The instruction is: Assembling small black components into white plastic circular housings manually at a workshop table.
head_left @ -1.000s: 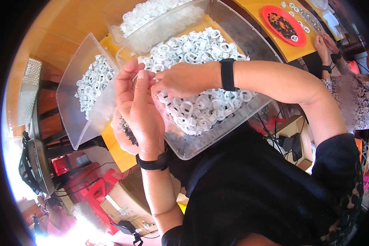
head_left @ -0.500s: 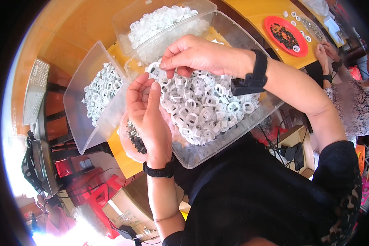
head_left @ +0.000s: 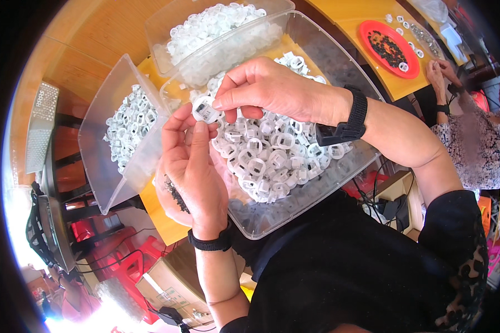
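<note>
Over the large clear bin (head_left: pixel 366 145), a white round plastic part (head_left: pixel 206 110) with a small dark rectangular opening is held up between my two hands. My right hand (head_left: pixel 269 91) pinches its right edge with thumb and index finger. From the lower left my left hand (head_left: pixel 193 166) brings its fingertips against the part's left and lower edge. Whether those fingertips also hold something small is hidden. Below, a heap of similar white ring-shaped parts (head_left: pixel 272 150) fills much of the bin. Both wrists wear black straps.
Left stands a clear bin of white parts (head_left: pixel 130 119); behind, another bin holds translucent pieces (head_left: pixel 214 30). A bowl of small dark pieces (head_left: pixel 175 195) is partly behind my left hand. At far right, a co-worker's hands (head_left: pixel 441 72) are near a red plate (head_left: pixel 366 33) of black pieces.
Both hands have moved slightly down and left with the white part. The part has tilted, so its flat face shows more fully. My view has shifted a little.
</note>
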Demonstrator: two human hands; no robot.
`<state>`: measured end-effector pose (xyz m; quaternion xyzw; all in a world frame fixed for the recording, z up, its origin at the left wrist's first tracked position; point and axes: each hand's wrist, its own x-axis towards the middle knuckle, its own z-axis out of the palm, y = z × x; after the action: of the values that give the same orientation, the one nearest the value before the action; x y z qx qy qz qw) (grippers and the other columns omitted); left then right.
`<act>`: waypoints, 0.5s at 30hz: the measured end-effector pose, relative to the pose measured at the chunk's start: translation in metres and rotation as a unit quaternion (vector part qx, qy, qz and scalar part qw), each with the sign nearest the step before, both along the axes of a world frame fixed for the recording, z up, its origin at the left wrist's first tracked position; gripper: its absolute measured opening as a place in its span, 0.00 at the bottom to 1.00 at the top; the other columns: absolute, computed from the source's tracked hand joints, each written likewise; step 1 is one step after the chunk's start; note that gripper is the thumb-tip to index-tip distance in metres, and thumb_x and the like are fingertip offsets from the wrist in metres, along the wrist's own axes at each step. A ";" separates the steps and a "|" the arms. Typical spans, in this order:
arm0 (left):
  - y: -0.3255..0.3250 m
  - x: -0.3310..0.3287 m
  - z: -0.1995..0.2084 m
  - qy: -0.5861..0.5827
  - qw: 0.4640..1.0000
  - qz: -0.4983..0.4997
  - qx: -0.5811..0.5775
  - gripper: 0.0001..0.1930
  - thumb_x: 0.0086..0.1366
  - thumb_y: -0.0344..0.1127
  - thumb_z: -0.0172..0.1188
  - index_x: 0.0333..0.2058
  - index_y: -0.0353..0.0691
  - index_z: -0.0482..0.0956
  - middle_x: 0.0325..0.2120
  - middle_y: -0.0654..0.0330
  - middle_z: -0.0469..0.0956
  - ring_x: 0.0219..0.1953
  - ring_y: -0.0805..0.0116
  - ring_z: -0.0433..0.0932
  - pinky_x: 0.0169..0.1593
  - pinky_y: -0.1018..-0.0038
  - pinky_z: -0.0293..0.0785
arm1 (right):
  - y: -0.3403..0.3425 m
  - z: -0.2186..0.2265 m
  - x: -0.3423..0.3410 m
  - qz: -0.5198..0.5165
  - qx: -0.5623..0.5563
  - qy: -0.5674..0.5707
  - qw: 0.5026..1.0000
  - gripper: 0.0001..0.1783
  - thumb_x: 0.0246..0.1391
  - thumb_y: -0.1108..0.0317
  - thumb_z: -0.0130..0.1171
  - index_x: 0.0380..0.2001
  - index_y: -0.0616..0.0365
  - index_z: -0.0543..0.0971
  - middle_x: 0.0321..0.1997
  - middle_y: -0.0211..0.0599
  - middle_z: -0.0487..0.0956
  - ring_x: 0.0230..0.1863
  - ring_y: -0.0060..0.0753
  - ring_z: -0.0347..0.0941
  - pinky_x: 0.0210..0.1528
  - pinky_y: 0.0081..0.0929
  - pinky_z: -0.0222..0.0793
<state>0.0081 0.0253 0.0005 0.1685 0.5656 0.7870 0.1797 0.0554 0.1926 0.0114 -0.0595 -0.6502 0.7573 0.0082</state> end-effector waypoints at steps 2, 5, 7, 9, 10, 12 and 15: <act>0.001 0.000 0.000 -0.004 1.000 -0.001 0.008 0.17 0.66 0.23 0.51 0.53 0.34 0.66 0.39 0.62 0.70 0.39 0.74 0.72 0.47 0.78 0.68 | 0.000 0.003 0.002 -0.004 -0.004 0.002 1.000 0.09 0.55 0.65 0.59 0.32 0.61 0.80 0.24 0.31 0.77 0.19 0.13 0.61 0.24 0.13 0.58; 0.000 0.000 -0.001 -0.005 1.000 0.001 0.016 0.17 0.66 0.23 0.51 0.53 0.33 0.67 0.40 0.62 0.71 0.39 0.74 0.72 0.47 0.79 0.68 | -0.001 0.005 0.003 0.003 0.005 0.016 1.000 0.09 0.55 0.65 0.59 0.32 0.61 0.80 0.24 0.30 0.77 0.19 0.12 0.60 0.23 0.12 0.57; -0.001 -0.002 -0.002 -0.001 1.000 0.002 0.026 0.16 0.66 0.24 0.51 0.52 0.33 0.67 0.41 0.61 0.72 0.38 0.75 0.72 0.47 0.80 0.69 | -0.001 0.006 0.004 0.016 -0.006 0.029 0.999 0.09 0.55 0.65 0.59 0.32 0.61 0.80 0.24 0.30 0.77 0.19 0.11 0.60 0.23 0.12 0.57; -0.001 -0.002 -0.002 0.000 1.000 0.002 0.028 0.16 0.66 0.24 0.51 0.52 0.33 0.68 0.41 0.61 0.72 0.38 0.75 0.72 0.47 0.80 0.69 | -0.002 0.007 0.005 0.015 -0.007 0.030 0.999 0.09 0.55 0.65 0.59 0.32 0.61 0.80 0.24 0.30 0.77 0.19 0.11 0.60 0.23 0.12 0.57; -0.001 -0.002 -0.002 0.000 1.000 0.002 0.030 0.15 0.66 0.24 0.51 0.52 0.33 0.68 0.41 0.61 0.73 0.38 0.75 0.72 0.46 0.81 0.69 | -0.002 0.007 0.005 0.014 -0.007 0.032 0.999 0.09 0.55 0.65 0.59 0.32 0.61 0.80 0.24 0.30 0.77 0.19 0.11 0.60 0.23 0.12 0.57; 0.000 -0.001 -0.002 -0.003 1.000 0.003 0.028 0.15 0.66 0.24 0.51 0.52 0.33 0.68 0.41 0.61 0.73 0.38 0.75 0.72 0.46 0.81 0.69 | -0.001 0.006 0.004 0.013 -0.005 0.031 0.999 0.09 0.55 0.65 0.59 0.32 0.61 0.80 0.24 0.30 0.77 0.19 0.11 0.60 0.23 0.12 0.56; -0.001 -0.001 -0.002 -0.008 1.000 0.000 0.024 0.15 0.66 0.25 0.51 0.52 0.33 0.68 0.41 0.61 0.73 0.38 0.75 0.72 0.46 0.81 0.69 | -0.001 0.004 0.004 0.011 -0.009 0.028 1.000 0.09 0.55 0.65 0.59 0.33 0.61 0.80 0.24 0.30 0.77 0.19 0.11 0.60 0.23 0.12 0.56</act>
<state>0.0069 0.0247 -0.0013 0.1665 0.5447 0.8020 0.1799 0.0596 0.1921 0.0158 -0.0312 -0.6439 0.7643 0.0176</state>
